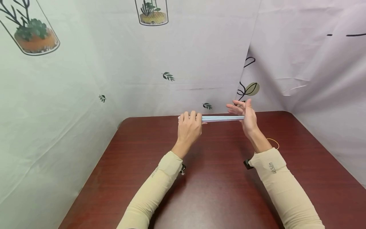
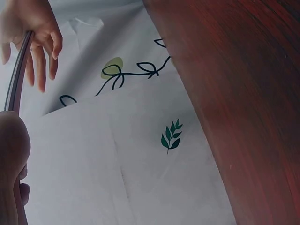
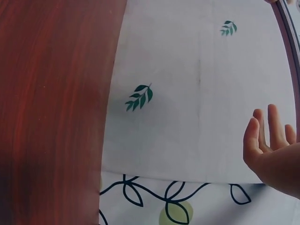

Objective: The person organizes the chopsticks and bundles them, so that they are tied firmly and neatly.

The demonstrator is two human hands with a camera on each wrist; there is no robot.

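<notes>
Currently, one bundle of slender sticks point(image 1: 223, 118), pale blue and lilac, held level off the surface and running in line with the far edge of the table point(image 1: 217, 152), about midway between its two far corners. Sticks in the bundle: more than one; they lie too close for me to count.

Hands, two. My left hand point(image 1: 189, 125): fingers wrapped round the bundle near one end, whose tips show just past my knuckles. My right hand point(image 1: 250, 120): fingers spread and loose, gripping nothing, the palm at the other end, touching or nearly so.

Step in hand, by my judgement: evening up the ends against my right palm. The next move, I judge, calls for a left grip loose enough to let the sticks slide, with the palm flat and square; too loose, and some might slip out onto the surface.

Also listed: sleeves point(image 1: 160, 181), cream, two; dark wrist devices point(image 1: 248, 164), two; thin yellow loop point(image 1: 277, 143), one, by my right wrist; cloth backdrop point(image 1: 186, 54) beyond the far edge, bearing three small leaf sprigs point(image 1: 168, 76) and two jar prints point(image 1: 153, 14) in the head view.
</notes>
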